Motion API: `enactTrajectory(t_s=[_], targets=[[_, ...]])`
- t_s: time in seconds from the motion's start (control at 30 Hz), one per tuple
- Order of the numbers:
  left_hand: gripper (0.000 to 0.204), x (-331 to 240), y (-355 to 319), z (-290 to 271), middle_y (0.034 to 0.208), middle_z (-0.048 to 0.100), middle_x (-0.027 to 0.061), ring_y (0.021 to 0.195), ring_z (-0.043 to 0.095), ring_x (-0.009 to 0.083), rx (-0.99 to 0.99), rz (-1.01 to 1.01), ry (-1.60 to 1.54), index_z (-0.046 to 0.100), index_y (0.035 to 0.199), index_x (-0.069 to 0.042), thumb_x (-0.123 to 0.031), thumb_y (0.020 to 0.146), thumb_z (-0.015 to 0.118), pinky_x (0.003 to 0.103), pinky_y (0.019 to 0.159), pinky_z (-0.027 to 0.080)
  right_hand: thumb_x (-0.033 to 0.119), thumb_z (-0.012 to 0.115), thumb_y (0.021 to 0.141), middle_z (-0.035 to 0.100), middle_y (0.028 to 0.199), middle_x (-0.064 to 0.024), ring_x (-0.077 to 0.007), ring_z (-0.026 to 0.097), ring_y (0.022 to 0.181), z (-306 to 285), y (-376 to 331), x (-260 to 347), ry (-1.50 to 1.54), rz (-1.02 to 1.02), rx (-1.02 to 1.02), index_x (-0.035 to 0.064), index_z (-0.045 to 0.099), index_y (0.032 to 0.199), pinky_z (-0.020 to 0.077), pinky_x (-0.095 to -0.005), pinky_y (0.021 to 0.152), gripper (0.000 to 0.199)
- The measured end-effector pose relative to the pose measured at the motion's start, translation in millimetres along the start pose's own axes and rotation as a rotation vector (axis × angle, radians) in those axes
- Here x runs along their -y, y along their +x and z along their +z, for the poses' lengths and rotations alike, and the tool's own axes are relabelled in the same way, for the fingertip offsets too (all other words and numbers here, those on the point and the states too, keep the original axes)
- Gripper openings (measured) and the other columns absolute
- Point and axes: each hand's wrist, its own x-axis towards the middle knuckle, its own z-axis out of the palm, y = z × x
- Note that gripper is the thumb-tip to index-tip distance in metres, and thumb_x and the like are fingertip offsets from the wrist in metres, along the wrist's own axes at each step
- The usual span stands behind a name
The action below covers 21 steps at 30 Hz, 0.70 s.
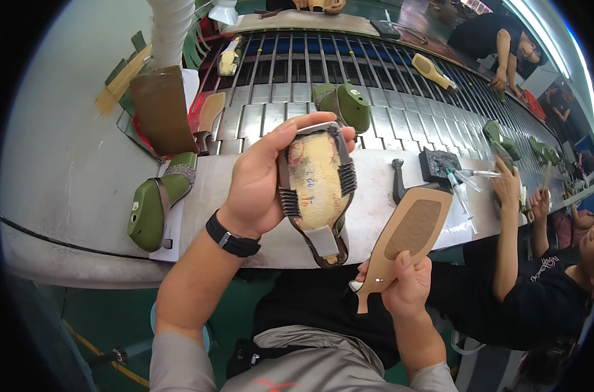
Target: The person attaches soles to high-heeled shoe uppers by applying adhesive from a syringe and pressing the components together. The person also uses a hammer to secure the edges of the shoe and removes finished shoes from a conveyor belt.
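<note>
My left hand (254,186) is wrapped round a shoe upper on a last (318,179), its underside turned up. That underside is yellowish, with dark pleated edges, pen marks and a pale patch at the narrow end. In my right hand (409,287) a tan heeled sole (411,225) is pinched near its heel end, thumb on its face. The sole has a brown textured panel and a short, narrow heel pointing down. A small white spot shows beside my right fingertips; I cannot make out what it is. Sole and upper are apart.
A green shoe last (146,219) with a strap stands left on the worktop, another (354,108) on the slatted conveyor (271,98). A hammer (397,179), a black block (439,164) and several syringes (463,189) lie right. Co-workers' arms (506,189) reach in there. Brown board (159,108) stands left.
</note>
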Motion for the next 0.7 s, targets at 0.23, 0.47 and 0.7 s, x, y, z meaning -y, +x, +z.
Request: enactTrajectory(t_s=[0.23, 0.47, 0.7], targets=[[0.054, 0, -4, 18, 0.149, 0.058, 0.0297, 0.140, 0.059, 0.0375, -0.013, 0.005, 0.142, 0.046, 0.153, 0.004, -0.034, 0.115, 0.044, 0.050, 0.116, 0.051, 0.028, 0.057, 0.113, 0.077, 0.102, -0.0227, -0.0289, 0.079, 0.087, 28, 7, 18, 0.087, 0.081, 0.103, -0.0114, 0.065, 0.124, 0.0670, -0.0418, 0.077, 0.042], [0.062, 2, -35, 30, 0.152, 0.055, 0.0318, 0.143, 0.057, 0.0385, 0.072, 0.011, 0.288, 0.044, 0.153, 0.009, -0.041, 0.116, 0.043, 0.050, 0.120, 0.047, 0.032, 0.058, 0.112, 0.078, 0.105, -0.0223, -0.0268, 0.079, 0.086, 59, 20, 17, -0.053, 0.180, 0.281, -0.0126, 0.065, 0.125, 0.0656, -0.0376, 0.073, 0.047], [0.102, -3, -51, 36, 0.152, 0.056, 0.0319, 0.143, 0.056, 0.0399, 0.078, -0.019, 0.325, 0.049, 0.150, 0.007, -0.068, 0.088, 0.080, 0.051, 0.116, 0.050, 0.027, 0.061, 0.110, 0.079, 0.107, -0.0144, -0.0192, 0.074, 0.091, 64, 12, 14, -0.261, -0.001, 0.274, -0.0097, 0.073, 0.118, 0.0591, -0.0322, 0.080, 0.039]])
